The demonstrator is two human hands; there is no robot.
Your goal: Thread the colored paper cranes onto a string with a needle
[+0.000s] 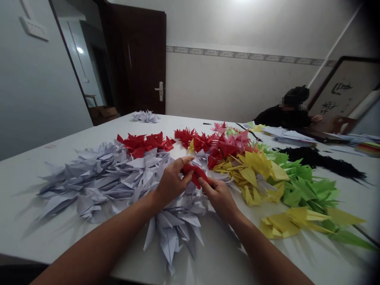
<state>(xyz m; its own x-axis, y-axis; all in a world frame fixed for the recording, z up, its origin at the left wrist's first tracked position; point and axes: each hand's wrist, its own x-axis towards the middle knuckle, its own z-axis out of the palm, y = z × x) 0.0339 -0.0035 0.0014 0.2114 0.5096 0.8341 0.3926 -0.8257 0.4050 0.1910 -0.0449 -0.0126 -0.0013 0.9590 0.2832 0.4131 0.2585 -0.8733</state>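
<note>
A folded piece of red paper (196, 174) is held up between my two hands, over the white paper pile. My left hand (175, 180) pinches its left end between thumb and fingers. On its right end, my right hand (218, 196) is closed with the thumb on top. Beneath and to the left spreads a big heap of folded white paper pieces (118, 182). Folded red paper pieces (145, 144) lie just beyond it. To the right of my hands are yellow folded papers (252, 170) and green folded papers (308, 186).
Pink folded papers (234, 140) lie beyond the yellow ones. A bundle of black strands (323, 160) and stacked paper sheets (289, 134) are at the right. A person in black (282, 114) sits at the far right. A small white pile (146, 116) stands at the table's far edge.
</note>
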